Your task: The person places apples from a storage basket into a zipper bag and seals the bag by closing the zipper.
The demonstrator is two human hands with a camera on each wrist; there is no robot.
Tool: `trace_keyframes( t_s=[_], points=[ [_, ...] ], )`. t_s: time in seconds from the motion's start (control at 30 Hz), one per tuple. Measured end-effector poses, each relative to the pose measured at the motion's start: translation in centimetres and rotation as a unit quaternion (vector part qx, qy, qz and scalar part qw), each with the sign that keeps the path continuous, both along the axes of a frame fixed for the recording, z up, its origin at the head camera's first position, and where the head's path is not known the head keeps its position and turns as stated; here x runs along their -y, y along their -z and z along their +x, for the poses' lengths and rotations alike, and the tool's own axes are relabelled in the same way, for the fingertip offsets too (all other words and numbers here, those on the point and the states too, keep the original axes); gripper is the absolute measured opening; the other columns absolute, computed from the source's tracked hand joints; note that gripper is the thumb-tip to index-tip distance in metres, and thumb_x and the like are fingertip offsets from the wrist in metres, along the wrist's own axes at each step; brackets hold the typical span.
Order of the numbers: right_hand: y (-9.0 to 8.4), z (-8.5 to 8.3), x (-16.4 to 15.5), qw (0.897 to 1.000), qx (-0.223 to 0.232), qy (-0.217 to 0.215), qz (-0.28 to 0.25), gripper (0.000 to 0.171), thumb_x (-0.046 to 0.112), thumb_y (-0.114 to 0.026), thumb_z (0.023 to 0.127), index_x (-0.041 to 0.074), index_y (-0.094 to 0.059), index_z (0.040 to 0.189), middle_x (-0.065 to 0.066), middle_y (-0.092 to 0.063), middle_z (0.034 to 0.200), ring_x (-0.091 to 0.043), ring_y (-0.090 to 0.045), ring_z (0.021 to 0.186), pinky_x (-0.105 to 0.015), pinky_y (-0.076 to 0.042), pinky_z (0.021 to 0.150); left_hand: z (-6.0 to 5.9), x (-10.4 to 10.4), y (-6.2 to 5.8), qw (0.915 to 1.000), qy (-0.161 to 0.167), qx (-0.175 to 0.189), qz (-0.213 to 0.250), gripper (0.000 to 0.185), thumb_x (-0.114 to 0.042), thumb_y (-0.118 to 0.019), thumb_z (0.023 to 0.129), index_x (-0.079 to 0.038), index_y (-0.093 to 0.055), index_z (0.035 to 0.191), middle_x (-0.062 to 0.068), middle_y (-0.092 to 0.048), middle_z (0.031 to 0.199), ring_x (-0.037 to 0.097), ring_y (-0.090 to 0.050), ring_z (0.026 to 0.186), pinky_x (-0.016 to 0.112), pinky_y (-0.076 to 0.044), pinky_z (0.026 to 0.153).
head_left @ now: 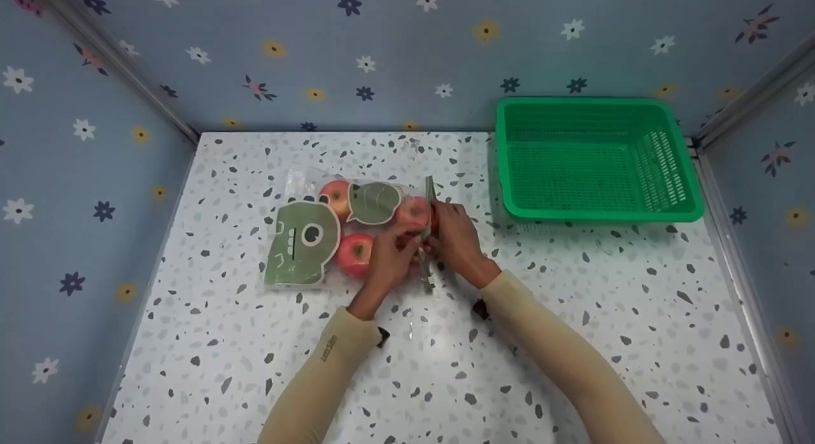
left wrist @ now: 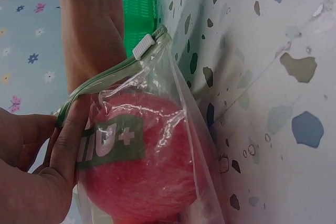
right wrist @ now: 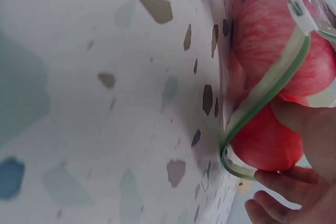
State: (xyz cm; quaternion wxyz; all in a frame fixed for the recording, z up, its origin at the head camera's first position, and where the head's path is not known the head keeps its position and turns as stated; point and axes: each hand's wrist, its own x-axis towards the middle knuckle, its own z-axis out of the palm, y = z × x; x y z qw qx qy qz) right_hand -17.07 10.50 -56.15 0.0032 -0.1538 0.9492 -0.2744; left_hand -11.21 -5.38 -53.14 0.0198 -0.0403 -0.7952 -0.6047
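Speckled table (head_left: 573,316) bears bag (head_left: 299,240), zip end facing both hands.

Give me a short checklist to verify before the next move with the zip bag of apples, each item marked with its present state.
1. Both hands at the bag's zip end: left hand and right hand hold it: ok.
2. Zip bag lies flat on the table: ok.
3. White slider sits at the end of the green zip strip: ok.
4. Mouth fully open: cannot tell.
5. Apples inside the bag: ok.
6. Green basket empty, standing apart from the bag: ok.
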Motion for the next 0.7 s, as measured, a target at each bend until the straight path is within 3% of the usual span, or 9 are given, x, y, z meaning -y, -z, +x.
trace_keyframes(
  t_s=[0.23,0.53,0.7],
  points=[
    [-0.18,-0.13,-0.43,1.0,0.027,0.003,0.005,0.067,0.024,-0.079,0.094,0.004,-0.051,0.152,-0.015,-0.065,0.14,-0.034,-0.054,0.132,-0.05,-0.048,0.109,-0.14,0.0,0.13,0.9999,-0.003,0.006,-0.009,0.02,0.003,-0.063,0.099,0.003,-0.075,0.115,0.019,-0.073,0.089,0.014,-0.064,0.074,0.02,-0.051,0.061],
    [0.18,-0.23,0.27,1.0,0.005,0.017,-0.004,0.057,0.011,-0.081,0.09,0.002,-0.058,0.141,-0.016,-0.068,0.131,-0.034,-0.057,0.127,-0.05,-0.052,0.104,-0.03,0.0,-0.12,0.9994,0.004,0.004,-0.035,0.02,0.001,-0.063,0.1,0.003,-0.075,0.116,0.017,-0.075,0.098,0.015,-0.064,0.079,0.021,-0.051,0.066],
    [0.17,-0.19,0.3,1.0,0.02,0.014,-0.007,0.056,0.011,-0.078,0.091,0.004,-0.058,0.143,-0.015,-0.067,0.134,-0.032,-0.057,0.128,-0.047,-0.051,0.106,0.11,-0.12,0.01,0.9998,0.008,0.006,-0.018,0.019,0.003,-0.062,0.1,0.005,-0.074,0.114,0.02,-0.075,0.098,0.018,-0.067,0.078,0.02,-0.052,0.065]
  ],
)
